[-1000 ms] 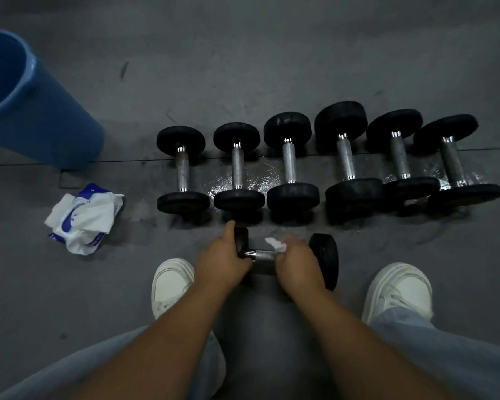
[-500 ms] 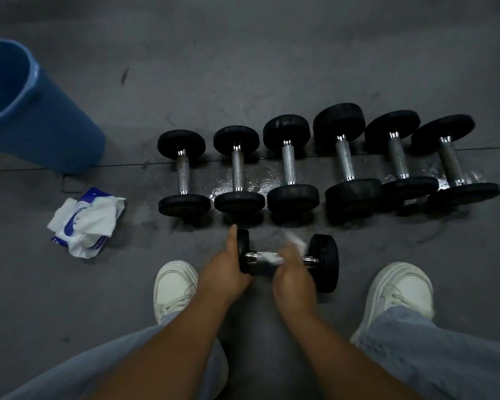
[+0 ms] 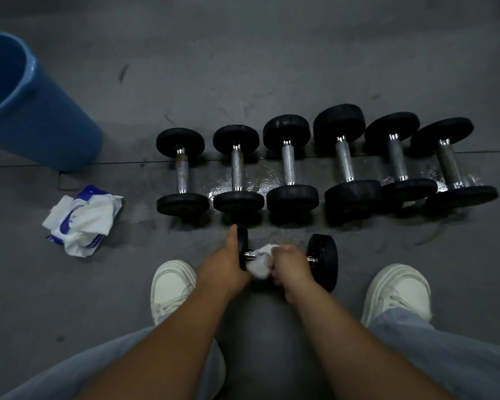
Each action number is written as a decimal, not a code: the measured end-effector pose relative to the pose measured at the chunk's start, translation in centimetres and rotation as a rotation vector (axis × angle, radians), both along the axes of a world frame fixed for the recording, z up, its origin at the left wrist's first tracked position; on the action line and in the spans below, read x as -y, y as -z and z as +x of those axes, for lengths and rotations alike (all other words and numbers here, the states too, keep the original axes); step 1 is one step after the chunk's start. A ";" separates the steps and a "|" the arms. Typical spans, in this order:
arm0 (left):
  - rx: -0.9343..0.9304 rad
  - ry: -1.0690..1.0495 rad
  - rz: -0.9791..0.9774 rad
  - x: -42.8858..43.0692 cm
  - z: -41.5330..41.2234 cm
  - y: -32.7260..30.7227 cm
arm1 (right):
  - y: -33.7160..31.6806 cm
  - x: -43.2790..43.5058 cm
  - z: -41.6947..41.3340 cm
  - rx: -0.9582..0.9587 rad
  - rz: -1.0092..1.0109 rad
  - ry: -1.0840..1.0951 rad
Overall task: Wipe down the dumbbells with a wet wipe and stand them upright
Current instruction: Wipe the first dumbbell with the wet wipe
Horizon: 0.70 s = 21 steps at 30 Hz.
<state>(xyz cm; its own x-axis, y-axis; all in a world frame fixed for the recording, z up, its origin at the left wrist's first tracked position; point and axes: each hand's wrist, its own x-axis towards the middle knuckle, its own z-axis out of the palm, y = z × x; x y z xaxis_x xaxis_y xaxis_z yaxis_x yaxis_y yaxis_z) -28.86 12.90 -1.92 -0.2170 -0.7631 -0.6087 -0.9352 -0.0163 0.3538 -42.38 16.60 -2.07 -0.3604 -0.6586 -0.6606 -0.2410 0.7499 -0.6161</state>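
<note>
**Wipe drawn toward the left end of the handle**

Since half a second ago the wipe (image 3: 259, 262) has been shifted left along the bar and is now bunched just beside the left weight; a short stretch of bare bar is exposed at the right end.

The dumbbell (image 3: 324, 261) is lying crosswise on the floor (image 3: 272, 67) between the two shoes (image 3: 172, 287), in front of the row. Its left weight is gripped by the left hand (image 3: 223, 265), thumb laid over the rim; the wipe is wrapped around the bar by the curled fingers of the right hand (image 3: 290, 262).

The dumbbell is judged small but dense and rigid; the round weights would let it roll, so one end is best steadied; the damp metal bar may be slippery, so for standing it up the bar or the upper weight is the likely hold. The wipe is soft and limp.

Six other dumbbells (image 3: 288, 166) are lying side by side beyond, none upright; a wet sheen is seen on the floor among them.

At the left a pack of wipes (image 3: 83, 220) is lying open, white sheets spilling out; nothing can be made out inside the blue bin (image 3: 41, 116), whose inside is only partly shown.
</note>
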 end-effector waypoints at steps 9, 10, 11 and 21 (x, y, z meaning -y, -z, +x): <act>0.045 0.007 -0.026 0.0 -0.3 -0.1 | 1.6 0.0 -1.6 -0.628 -0.071 -0.413; 0.047 0.007 -0.026 0.0 -0.3 -0.1 | 1.9 0.1 -1.6 -0.638 -0.059 -0.396; 0.048 0.005 -0.029 0.0 -0.3 0.0 | 2.1 0.3 -1.4 -0.621 -0.037 -0.373; 0.049 -0.008 -0.032 -0.1 -0.3 0.2 | 0.7 -0.2 -0.7 -0.440 -0.112 -0.465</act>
